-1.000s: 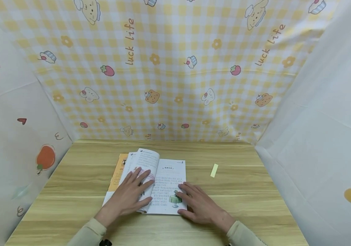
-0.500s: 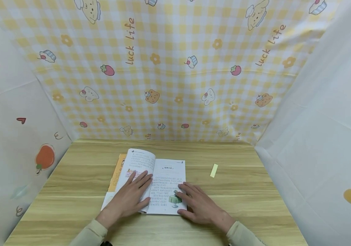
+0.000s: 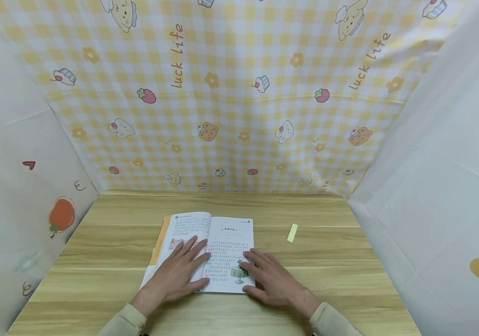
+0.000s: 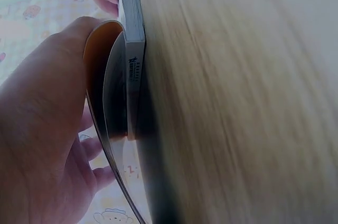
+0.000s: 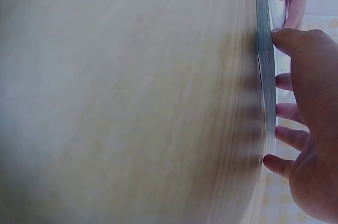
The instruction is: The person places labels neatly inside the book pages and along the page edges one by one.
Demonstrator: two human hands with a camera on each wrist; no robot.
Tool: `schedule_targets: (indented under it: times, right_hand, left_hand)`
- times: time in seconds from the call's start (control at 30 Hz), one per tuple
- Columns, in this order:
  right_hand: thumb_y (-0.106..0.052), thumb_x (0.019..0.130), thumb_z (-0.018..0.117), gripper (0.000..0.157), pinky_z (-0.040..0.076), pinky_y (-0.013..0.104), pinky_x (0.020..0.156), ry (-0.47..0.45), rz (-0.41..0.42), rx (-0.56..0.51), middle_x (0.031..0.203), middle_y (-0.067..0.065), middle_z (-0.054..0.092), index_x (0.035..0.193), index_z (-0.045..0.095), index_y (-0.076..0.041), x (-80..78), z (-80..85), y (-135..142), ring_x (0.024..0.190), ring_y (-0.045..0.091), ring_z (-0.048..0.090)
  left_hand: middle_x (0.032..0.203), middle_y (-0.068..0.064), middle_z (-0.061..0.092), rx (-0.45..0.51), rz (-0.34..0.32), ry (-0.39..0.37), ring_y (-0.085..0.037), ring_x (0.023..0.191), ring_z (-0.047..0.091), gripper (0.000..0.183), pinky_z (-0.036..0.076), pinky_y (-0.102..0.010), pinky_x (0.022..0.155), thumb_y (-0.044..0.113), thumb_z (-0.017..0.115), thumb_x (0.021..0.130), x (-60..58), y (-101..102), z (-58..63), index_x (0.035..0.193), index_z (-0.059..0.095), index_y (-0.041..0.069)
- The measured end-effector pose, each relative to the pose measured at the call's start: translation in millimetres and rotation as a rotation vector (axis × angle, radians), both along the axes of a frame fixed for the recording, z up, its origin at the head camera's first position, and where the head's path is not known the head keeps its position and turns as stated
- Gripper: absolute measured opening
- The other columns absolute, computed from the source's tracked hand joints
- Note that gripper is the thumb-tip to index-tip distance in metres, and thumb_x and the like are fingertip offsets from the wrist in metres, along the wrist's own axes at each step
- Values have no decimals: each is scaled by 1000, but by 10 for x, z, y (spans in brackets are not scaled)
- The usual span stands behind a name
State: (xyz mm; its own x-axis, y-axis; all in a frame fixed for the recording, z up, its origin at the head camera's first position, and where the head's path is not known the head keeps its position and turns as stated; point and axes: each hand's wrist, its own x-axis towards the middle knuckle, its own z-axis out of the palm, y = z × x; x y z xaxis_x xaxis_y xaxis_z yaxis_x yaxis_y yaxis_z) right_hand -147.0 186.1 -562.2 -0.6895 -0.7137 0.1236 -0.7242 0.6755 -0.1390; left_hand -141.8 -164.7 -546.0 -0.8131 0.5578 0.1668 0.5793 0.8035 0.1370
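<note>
An open book point(image 3: 228, 238) lies on the wooden table, a green table picture low on its right page. My left hand point(image 3: 176, 270) rests on the left page with fingers spread, the fingertips close to the centre fold. In the left wrist view the turned pages arch up from the thick page block point(image 4: 133, 12) beneath the left hand point(image 4: 50, 102). My right hand point(image 3: 274, 280) lies along the right page's edge, its fingertips on the paper. The right wrist view shows the thumb and fingers of the right hand point(image 5: 317, 113) along the book's edge point(image 5: 268, 76).
An orange cover flap point(image 3: 159, 240) juts out from under the left page. A small pale yellow paper strip point(image 3: 292, 233) lies on the table point(image 3: 327, 261) to the right of the book. A yellow checked cloth point(image 3: 231, 107) hangs behind the table, with white cloth at both sides.
The left page has come down flatter and lower under my left hand, which shifts slightly at the fold. Loose pages behind it have closed up. My right hand keeps its place.
</note>
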Motion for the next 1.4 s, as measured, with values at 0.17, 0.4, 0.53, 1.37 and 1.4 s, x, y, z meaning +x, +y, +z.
schedule_targets:
  times: [0.17, 0.4, 0.53, 1.37, 1.4]
  right_hand:
    - [-63, 114, 56, 64, 47, 60, 132, -6, 2, -5, 177, 10, 51, 161, 62, -20, 3, 12, 2, 167, 36, 46]
    - [-62, 114, 56, 63, 46, 59, 134, -11, -5, 7, 177, 9, 50, 161, 62, -21, 13, 23, -8, 168, 36, 45]
    - [-63, 114, 55, 64, 46, 59, 134, -6, -5, 14, 177, 9, 51, 162, 61, -21, 22, 26, 2, 168, 36, 45]
    - [-57, 109, 67, 66, 40, 67, 135, 45, -107, -30, 174, 12, 55, 162, 59, -20, 53, 26, 417, 165, 41, 48]
    - [-57, 109, 67, 65, 40, 67, 135, 56, -111, -30, 173, 12, 55, 161, 60, -19, 48, 20, 448, 164, 41, 49]
  left_hand:
    - [179, -13, 48, -2, 16, -28, -44, 169, 42, 72, 38, -67, 137, 71, 70, 100, 11, 18, 11, 153, 70, 21]
    - [179, -13, 48, -14, 26, -17, -44, 169, 42, 77, 39, -66, 137, 72, 73, 97, 24, 35, 17, 154, 70, 21]
    - [179, -12, 49, -10, 30, -13, -43, 169, 42, 77, 40, -66, 136, 72, 74, 96, 30, 45, 15, 152, 71, 20]
    - [179, -10, 49, 12, 32, -18, -42, 171, 39, 75, 38, -66, 138, 70, 75, 95, 11, 53, -50, 151, 72, 20]
    - [180, -10, 49, 13, 32, -17, -42, 171, 39, 75, 38, -66, 138, 70, 76, 95, 11, 53, -50, 151, 72, 20]
